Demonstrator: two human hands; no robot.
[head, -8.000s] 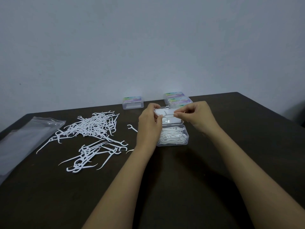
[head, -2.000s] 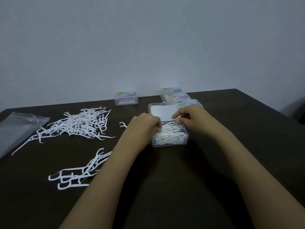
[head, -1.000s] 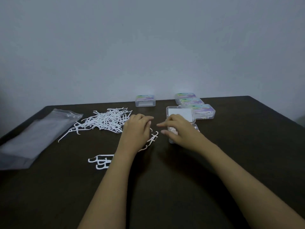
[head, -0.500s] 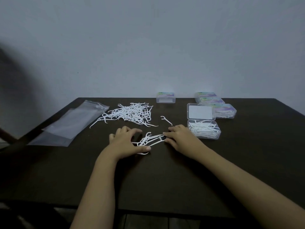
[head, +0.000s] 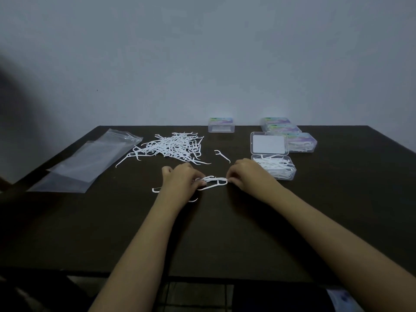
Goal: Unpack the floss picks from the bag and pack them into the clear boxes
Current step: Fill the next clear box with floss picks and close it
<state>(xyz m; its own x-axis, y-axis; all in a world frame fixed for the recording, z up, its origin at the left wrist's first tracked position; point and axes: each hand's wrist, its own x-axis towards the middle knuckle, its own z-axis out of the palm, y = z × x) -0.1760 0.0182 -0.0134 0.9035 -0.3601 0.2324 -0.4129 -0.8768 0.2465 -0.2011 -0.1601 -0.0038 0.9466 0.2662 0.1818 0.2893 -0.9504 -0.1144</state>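
Several white plastic floss picks (head: 212,182) lay in a small bunch on the dark brown desk (head: 225,233), stretched between the two grips. The left grip (head: 180,179) was closed over the bunch's left end, fingers curled down on it. The right grip (head: 247,174) pinched the right end between its fingertips. Two stray picks lay by the left grip: one just to its left (head: 155,189) and one (head: 193,200) poking out from under the wrist on the near side.

Just to the right of the right grip stood an open clear plastic box (head: 290,176), partly filled with white picks. Its hinged lid (head: 269,144), which had a white panel, lay flat on the desk on the far side. A single white pick (head: 221,155) lay alone beyond the gap between the grips. Beyond the left grip spread a large loose heap of the same picks (head: 175,146). Well to the left of that grip, an empty clear plastic zip bag (head: 90,158) lay flat near the desk's left edge.

Farther back, past the lid, three closed clear boxes with pastel labels (head: 301,143) sat touching in a row that ran toward the wall. The nearest of them showed picks inside. One more closed labelled box (head: 221,124) stood apart at the desk's far edge, beyond the space between the grips. A plain grey wall (head: 202,64) rose behind the desk.
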